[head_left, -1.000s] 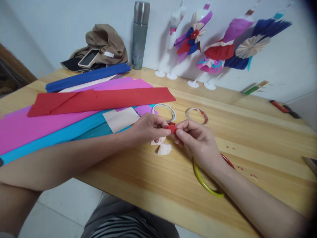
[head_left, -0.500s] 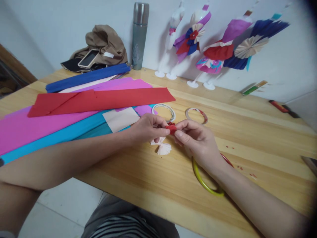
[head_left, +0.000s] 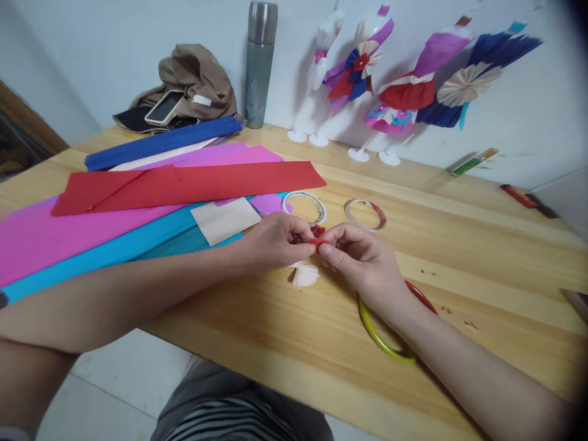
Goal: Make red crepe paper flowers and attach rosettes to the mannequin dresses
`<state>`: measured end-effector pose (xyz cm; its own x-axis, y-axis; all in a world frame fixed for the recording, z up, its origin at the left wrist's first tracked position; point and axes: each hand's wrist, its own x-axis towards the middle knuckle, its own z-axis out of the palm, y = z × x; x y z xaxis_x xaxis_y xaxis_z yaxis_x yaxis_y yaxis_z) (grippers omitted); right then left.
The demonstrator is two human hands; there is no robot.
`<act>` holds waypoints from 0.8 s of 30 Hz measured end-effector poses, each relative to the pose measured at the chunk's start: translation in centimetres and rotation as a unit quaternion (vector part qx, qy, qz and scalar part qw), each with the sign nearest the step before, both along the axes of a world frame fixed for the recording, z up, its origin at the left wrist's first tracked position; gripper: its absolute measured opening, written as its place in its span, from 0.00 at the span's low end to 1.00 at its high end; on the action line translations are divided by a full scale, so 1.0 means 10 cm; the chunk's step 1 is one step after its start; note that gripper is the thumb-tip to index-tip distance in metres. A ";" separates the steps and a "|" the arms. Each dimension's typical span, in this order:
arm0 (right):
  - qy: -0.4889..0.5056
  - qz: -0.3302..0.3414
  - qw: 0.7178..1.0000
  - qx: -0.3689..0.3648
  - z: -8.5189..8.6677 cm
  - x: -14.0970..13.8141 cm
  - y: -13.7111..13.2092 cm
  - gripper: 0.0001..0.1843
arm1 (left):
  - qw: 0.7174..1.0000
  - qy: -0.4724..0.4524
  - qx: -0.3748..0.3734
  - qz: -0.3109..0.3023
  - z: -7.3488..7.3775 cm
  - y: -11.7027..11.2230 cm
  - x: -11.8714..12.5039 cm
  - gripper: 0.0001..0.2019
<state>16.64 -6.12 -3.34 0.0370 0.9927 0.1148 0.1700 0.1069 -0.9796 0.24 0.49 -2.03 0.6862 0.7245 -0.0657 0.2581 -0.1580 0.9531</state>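
Note:
My left hand (head_left: 275, 240) and my right hand (head_left: 362, 260) meet over the wooden table (head_left: 459, 245), both pinching a small folded piece of red crepe paper (head_left: 317, 237) between thumb and fingers. Just below the hands a cream pleated paper fan (head_left: 305, 274) lies on the table. Under my right wrist sits a ring, yellow-green on one side and red on the other (head_left: 381, 343). Two tape rolls (head_left: 304, 204) (head_left: 365, 214) lie just beyond the hands.
Long sheets of red (head_left: 184, 182), pink (head_left: 68, 236), turquoise (head_left: 114, 248) and blue (head_left: 160, 142) crepe paper cover the table's left half. A steel flask (head_left: 260, 64), a brown cloth with a phone (head_left: 165, 107), and paper-dressed white figures (head_left: 358, 67) stand by the wall. A red-handled tool (head_left: 528, 201) lies far right.
Both hands have dropped slightly and closed tighter on the red paper, which now shows less. The cream fan is partly covered by my left hand.

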 end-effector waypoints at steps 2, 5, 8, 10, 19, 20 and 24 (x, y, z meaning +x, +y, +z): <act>0.015 -0.007 1.000 -0.008 -0.01 -0.01 0.01 0.11 | 1.000 -0.005 -0.007 -0.008 -0.01 -0.01 0.00 0.05; 0.034 -0.012 0.999 -0.021 -0.05 0.00 0.01 0.11 | 0.998 -0.031 -0.045 -0.016 -0.02 -0.01 0.01 0.06; 0.050 -0.008 0.998 -0.023 -0.07 0.01 0.01 0.11 | 0.997 -0.049 -0.062 -0.011 -0.02 0.00 0.02 0.06; 0.059 -0.004 0.998 -0.021 -0.08 0.01 0.02 0.11 | 0.997 -0.049 -0.060 -0.003 0.00 0.00 0.03 0.05; 0.067 0.011 0.997 -0.031 -0.02 -0.01 0.01 0.10 | 0.997 -0.064 -0.031 -0.007 -0.04 0.01 0.01 0.04; 0.064 0.012 0.997 -0.031 -0.02 -0.01 0.01 0.10 | 0.998 -0.063 -0.029 -0.007 -0.05 0.02 0.01 0.04; 0.052 0.018 0.998 -0.022 -0.06 0.02 0.02 0.10 | 0.998 -0.055 -0.018 -0.005 -0.07 0.02 0.02 0.05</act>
<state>16.79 -5.90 -3.91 0.0114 0.9977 0.0675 0.0638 0.0667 -0.9957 0.42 0.71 -2.69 0.6975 0.7164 -0.0163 0.1508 -0.1245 0.9807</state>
